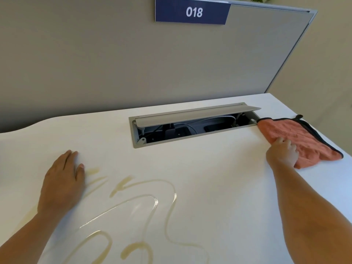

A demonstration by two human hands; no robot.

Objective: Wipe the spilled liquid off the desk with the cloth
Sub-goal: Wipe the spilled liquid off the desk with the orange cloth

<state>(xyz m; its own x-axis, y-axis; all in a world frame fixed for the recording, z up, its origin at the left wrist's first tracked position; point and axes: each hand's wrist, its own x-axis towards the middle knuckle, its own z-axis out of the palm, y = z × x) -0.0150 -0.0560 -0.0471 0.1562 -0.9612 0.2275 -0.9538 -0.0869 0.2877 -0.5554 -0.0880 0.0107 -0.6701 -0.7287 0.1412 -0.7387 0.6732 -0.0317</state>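
A salmon-pink cloth [297, 134] with dark edging lies flat at the right rear of the white desk [219, 168]. My right hand [282, 151] rests on the cloth's near-left corner, fingers curled onto the fabric. Pale brownish spilled liquid [152, 202] runs in winding streaks across the front middle of the desk, down to the bottom edge of the view. My left hand [62, 180] lies flat on the desk, palm down, just left of the streaks, with the thumb close to a smear.
An open cable tray [190, 128] with a raised grey lid is set into the desk behind the spill, cables inside. A grey partition [114, 63] with a blue "018" sign [192, 11] stands along the back. The desk's right edge lies just beyond the cloth.
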